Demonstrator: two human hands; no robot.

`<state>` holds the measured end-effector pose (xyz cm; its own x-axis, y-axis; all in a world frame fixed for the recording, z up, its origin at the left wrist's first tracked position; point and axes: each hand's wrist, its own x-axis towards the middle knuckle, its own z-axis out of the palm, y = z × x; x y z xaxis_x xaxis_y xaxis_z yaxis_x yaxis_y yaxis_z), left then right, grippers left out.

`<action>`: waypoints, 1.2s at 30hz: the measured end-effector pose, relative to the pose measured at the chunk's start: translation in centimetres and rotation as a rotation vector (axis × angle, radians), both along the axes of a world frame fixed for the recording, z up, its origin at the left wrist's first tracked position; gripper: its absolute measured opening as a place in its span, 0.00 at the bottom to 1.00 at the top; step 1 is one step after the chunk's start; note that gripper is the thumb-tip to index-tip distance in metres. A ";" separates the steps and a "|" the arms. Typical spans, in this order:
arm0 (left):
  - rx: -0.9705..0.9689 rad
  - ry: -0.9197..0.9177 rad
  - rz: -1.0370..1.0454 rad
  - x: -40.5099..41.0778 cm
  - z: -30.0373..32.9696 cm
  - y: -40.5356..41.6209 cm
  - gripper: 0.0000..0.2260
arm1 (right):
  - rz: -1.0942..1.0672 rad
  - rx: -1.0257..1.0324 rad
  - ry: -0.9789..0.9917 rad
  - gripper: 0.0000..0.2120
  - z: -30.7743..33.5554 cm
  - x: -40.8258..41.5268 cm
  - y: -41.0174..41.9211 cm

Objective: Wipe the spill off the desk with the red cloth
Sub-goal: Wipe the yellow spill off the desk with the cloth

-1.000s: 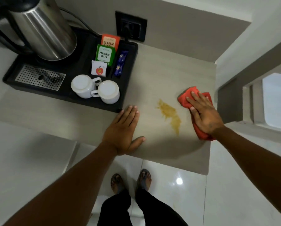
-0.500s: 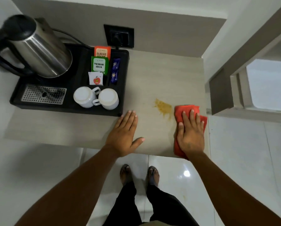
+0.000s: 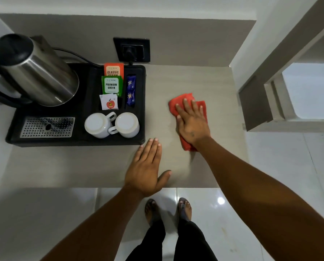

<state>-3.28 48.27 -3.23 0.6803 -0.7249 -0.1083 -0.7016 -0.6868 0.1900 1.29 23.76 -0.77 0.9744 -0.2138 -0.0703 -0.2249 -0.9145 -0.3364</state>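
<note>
Red cloth (image 3: 187, 102), pressed flat beneath the open right hand (image 3: 192, 122) at 2 o'clock on the surface (image 3: 176, 80) — spill no longer visible, wiping apparently near done — left hand (image 3: 145, 170) spread flat, empty.

One steel kettle (image 3: 38, 76), two upturned white cups (image 3: 98, 125) (image 3: 127, 124), one black tray (image 3: 78, 141), one red cloth (image 3: 183, 99), three tea sachets (image 3: 113, 69) (image 3: 111, 85) (image 3: 109, 102), one blue packet (image 3: 131, 91), one wall socket (image 3: 132, 49), two hands (image 3: 146, 170) (image 3: 192, 123) on one tabletop (image 3: 176, 78)
</note>
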 end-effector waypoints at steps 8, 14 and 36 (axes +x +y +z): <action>0.038 -0.040 -0.067 0.5 0.1 2.5 0.40 | 0.050 0.006 -0.019 0.24 0.0 -8.8 -2.7; 0.047 -0.029 -0.057 0.4 -0.2 2.5 0.40 | -0.024 -0.054 0.006 0.23 -0.4 -1.6 -1.2; 0.076 -0.022 -0.140 -0.8 1.4 -0.8 0.34 | -0.451 -0.042 0.036 0.26 1.4 -9.8 -0.8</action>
<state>-4.11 47.44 -1.83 0.5762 -0.8029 -0.1527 -0.7947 -0.5940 0.1246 -8.49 22.93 0.66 0.7804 -0.6195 -0.0849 -0.6147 -0.7353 -0.2856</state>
